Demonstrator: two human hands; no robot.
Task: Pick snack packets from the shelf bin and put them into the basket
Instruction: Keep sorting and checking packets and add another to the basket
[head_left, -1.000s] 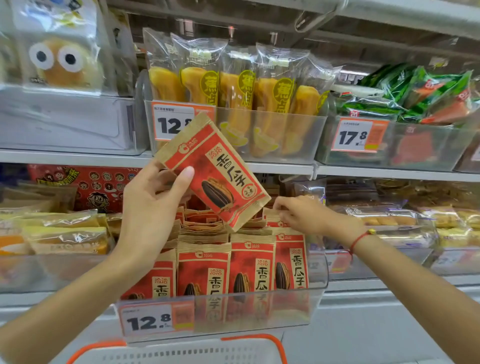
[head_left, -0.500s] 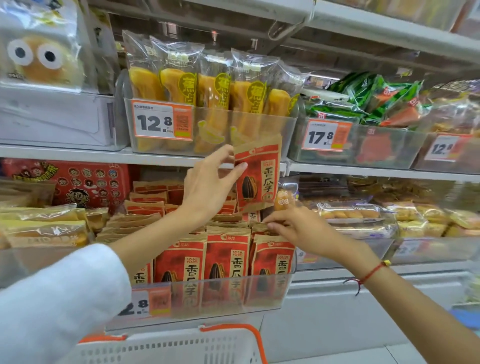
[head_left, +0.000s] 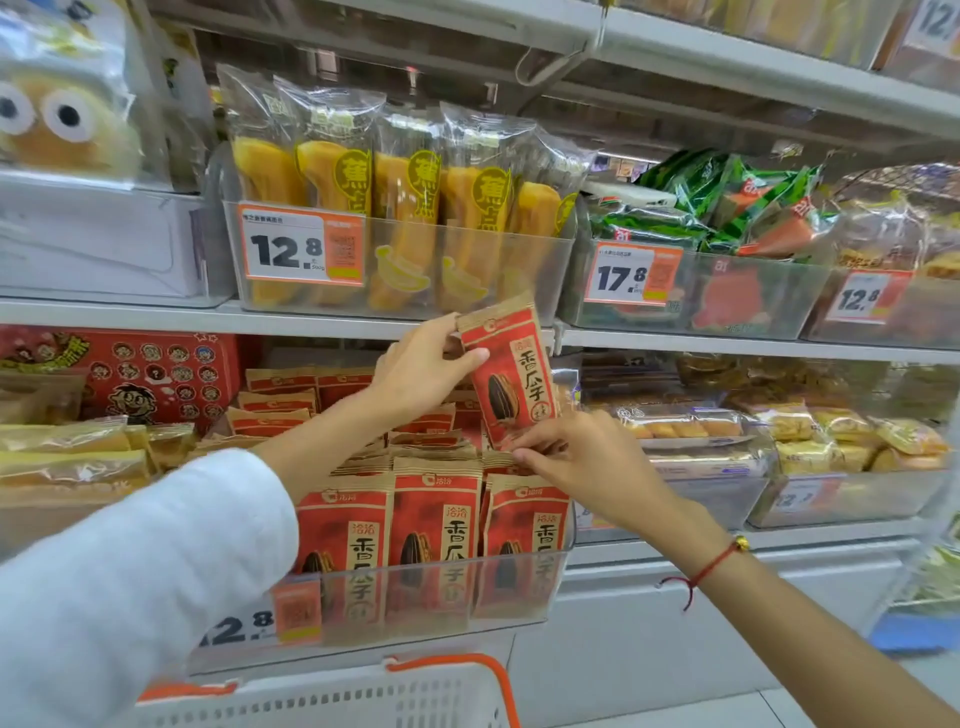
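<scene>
A red and brown sunflower seed packet (head_left: 511, 374) stands upright above the clear shelf bin (head_left: 415, 597), which holds several more packets of the same kind (head_left: 439, 519). My left hand (head_left: 421, 369) pinches the raised packet by its top left corner. My right hand (head_left: 576, 462) pinches its bottom edge, just over the packets in the bin. The white basket (head_left: 332, 696) with an orange rim sits at the bottom of the view, below the bin.
On the shelf above stands a clear bin of yellow banana cakes (head_left: 395, 208) with a 12.8 price tag. A bin of green packets (head_left: 717, 208) is to its right. Bread bags (head_left: 831, 436) lie right of the seed bin, yellow packets (head_left: 72, 457) left.
The raised packet moved right from my left side and turned upright. My right hand rose from the bin's packets and took its bottom edge. The view shifted rightward.
</scene>
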